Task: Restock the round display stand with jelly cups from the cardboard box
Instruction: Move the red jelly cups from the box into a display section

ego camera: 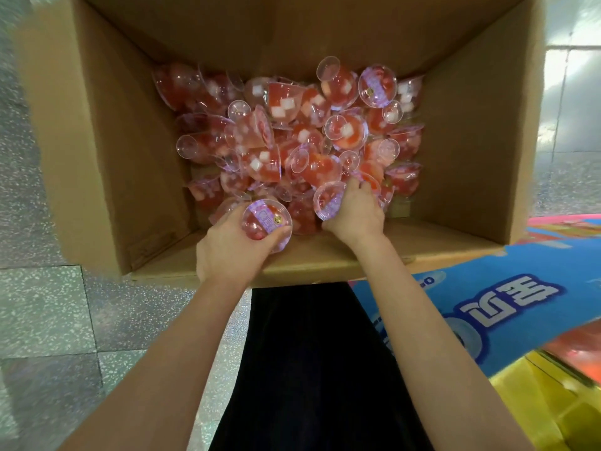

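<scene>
Dozens of red jelly cups [305, 141] lie heaped in the cardboard box [107, 131], tumbled every way: some on their sides, some showing their clear stemmed bases, a few with their purple foil lids up. The heap fills the box's floor, piled against its far wall. Both hands are inside, at the box's near wall. The left hand [234, 245] has its grip curled round one jelly cup [267, 222], lid turned up (purple, with a small gold seal), held just above the near edge of the heap. The right hand [356, 211] is down among the cups toward the box's right side, its grip clamped on a second cup [328, 200], with fingertips buried in the pile. Below the box's near wall hangs the person's dark clothing [312, 369]. Right of the box is a blue printed surface [471, 304] with white lettering, and a yellow edge [536, 402] beyond it. Left of the box, speckled grey floor [48, 320].
</scene>
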`<state>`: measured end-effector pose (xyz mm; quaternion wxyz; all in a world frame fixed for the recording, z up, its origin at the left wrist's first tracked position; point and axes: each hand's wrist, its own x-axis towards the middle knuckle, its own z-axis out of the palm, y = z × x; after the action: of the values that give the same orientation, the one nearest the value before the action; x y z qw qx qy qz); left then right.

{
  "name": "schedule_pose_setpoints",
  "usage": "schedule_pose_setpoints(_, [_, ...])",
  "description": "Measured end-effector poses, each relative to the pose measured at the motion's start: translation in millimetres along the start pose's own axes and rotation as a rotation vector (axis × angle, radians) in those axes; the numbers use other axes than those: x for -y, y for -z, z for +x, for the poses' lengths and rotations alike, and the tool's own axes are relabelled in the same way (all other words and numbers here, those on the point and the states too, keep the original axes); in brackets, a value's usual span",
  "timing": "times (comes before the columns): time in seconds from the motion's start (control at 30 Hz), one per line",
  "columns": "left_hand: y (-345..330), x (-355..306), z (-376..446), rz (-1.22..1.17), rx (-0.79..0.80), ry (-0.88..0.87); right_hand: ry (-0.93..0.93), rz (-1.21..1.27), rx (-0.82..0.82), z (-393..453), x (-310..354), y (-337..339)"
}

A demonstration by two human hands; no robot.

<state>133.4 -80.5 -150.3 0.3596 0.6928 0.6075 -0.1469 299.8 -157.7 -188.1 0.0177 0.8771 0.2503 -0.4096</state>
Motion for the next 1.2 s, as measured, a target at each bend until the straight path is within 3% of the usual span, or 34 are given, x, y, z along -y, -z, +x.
schedule_pose_setpoints(0.1, [5, -5, -4, -0.055, 0.029, 0.071, -0.057, 0.292, -0.035, -14, -3, 10])
schedule_pose_setpoints(0.27, [6, -53, -12, -0.708, -0.018, 0.131, -0.165, 0.726, -0.194, -53, -10, 42])
schedule_pose_setpoints(0.4, [1, -113, -20, -0.913, 0.059, 0.070, -0.284, 0.947, -0.400, -100, -20, 83])
schedule_pose_setpoints(0.73, [-27, -241, -132, -0.759, 0.484, -0.408, -0.436, 1.298, -0.927, -204, -95, 136])
schedule_pose_setpoints(0.93, [-82, -262, -236, -0.620, 0.877, -0.451, -0.584, 1.504, -1.268, -282, -170, 111])
schedule_pose_setpoints(1.03, [-108, -250, -291, -0.548, 0.938, -0.514, -0.695, 1.603, -1.385, -320, -207, 85])
schedule_pose_setpoints(1.2, [-160, -222, -352, -0.417, 1.071, -0.493, -0.970, 1.801, -1.372, -361, -269, 33])
